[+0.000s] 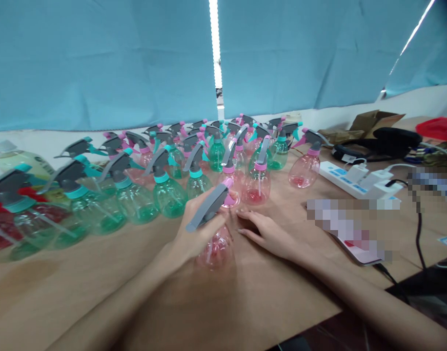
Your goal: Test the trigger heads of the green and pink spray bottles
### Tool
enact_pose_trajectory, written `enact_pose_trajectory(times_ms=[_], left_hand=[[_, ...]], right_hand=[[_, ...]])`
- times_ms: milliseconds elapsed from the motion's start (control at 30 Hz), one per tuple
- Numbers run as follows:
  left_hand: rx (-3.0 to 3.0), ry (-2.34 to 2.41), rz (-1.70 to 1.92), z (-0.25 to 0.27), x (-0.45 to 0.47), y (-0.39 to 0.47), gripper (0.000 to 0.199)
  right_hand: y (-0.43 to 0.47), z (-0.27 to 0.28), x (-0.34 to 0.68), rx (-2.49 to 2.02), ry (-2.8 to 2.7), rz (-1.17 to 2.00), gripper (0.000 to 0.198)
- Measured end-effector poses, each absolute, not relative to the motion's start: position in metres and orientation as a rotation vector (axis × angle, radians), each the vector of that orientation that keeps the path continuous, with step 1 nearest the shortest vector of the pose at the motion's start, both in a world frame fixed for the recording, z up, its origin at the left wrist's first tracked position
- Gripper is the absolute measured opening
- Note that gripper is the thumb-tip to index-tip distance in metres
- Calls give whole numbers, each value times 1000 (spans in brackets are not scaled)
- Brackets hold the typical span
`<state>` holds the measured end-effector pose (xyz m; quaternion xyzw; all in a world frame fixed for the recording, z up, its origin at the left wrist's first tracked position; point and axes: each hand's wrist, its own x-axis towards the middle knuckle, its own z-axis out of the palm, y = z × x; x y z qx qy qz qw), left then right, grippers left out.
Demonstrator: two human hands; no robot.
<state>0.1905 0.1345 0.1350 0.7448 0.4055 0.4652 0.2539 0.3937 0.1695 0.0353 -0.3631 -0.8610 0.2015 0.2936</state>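
My left hand (199, 226) is closed round the neck of a pink spray bottle (216, 251) with a grey and pink trigger head. That bottle stands upright on the brown tabletop, its head angled up to the right. Just right of it, my right hand (269, 236) rests low over the table, fingers apart and lightly bent, with nothing visible in them. Its fingertips are close to the bottle, but I cannot tell whether they touch. Beyond the hands stand another pink spray bottle (257, 187) and a green spray bottle (168, 197).
Several more spray bottles crowd the back and left. At right lie a white power strip (340, 178) with plugs, a blurred-out phone-like object (360, 251) with a cable, black headphones (377, 144) and an open cardboard box (375, 122). A blue curtain (135, 63) hangs behind.
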Motion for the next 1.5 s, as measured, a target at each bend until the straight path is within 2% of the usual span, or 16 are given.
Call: enact_pose_trajectory(times_ms=[967, 1133, 1267, 1500], left_hand=[[1995, 1109, 1272, 143, 193, 133, 12], [2021, 1129, 1253, 142, 192, 132, 4], [2024, 1139, 1227, 142, 191, 132, 7], [1985, 1076, 1292, 140, 192, 131, 3]], right_hand=[[169, 42, 393, -905, -2338, 528, 35], [168, 43, 393, -884, -2344, 545, 35], [167, 46, 394, -904, -2326, 558, 33], [160, 59, 395, -888, -2215, 722, 47]])
